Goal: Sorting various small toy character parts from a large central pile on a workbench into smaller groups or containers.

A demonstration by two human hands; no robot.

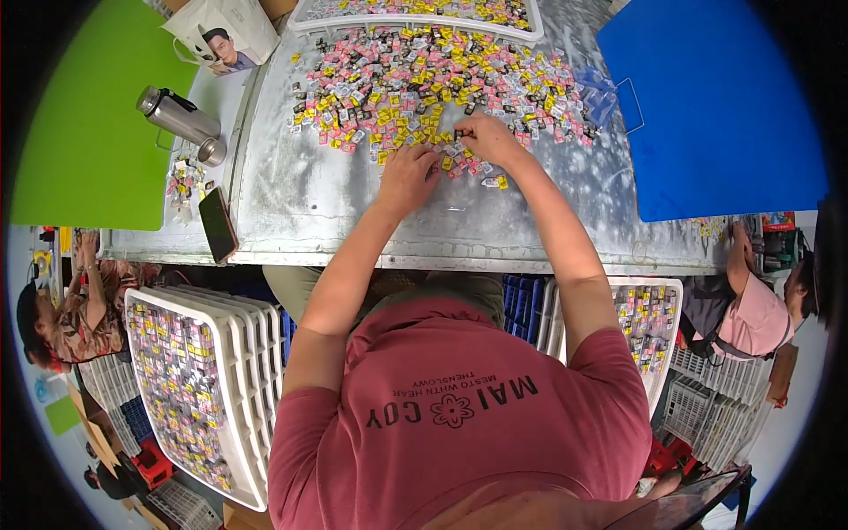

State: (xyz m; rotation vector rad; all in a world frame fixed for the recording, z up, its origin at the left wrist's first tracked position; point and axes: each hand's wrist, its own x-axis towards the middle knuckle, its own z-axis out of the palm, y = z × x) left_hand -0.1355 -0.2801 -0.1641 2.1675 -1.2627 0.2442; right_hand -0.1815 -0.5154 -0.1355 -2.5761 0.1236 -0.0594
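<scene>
Near edge: white trays (231, 380) of sorted pieces stood at both sides below the table (336, 212). Phone (217, 223) lay at table's left edge, flask (177, 115) beyond it, well apart from the hands.

Left hand (408, 177) rested palm down at the near fringe of the pile (424, 79), fingers curled together onto pieces; could not tell if any was pinched. Right hand (488, 137) just beside it, fingertips closed on one small dark piece at the pile's edge.

Pile of small pink, yellow, grey and dark pieces spread across mid-table, loose, mostly one layer deep. Judged light, rigid, likely slick, prone to scatter if swept. Best taken singly by thumb-and-forefinger pinch across the short sides, from the thin fringe, not the dense centre.

Far: another full tray (415, 16) touching the pile's back; blue board (707, 106) to the right, green board (88, 132) to the left.
</scene>
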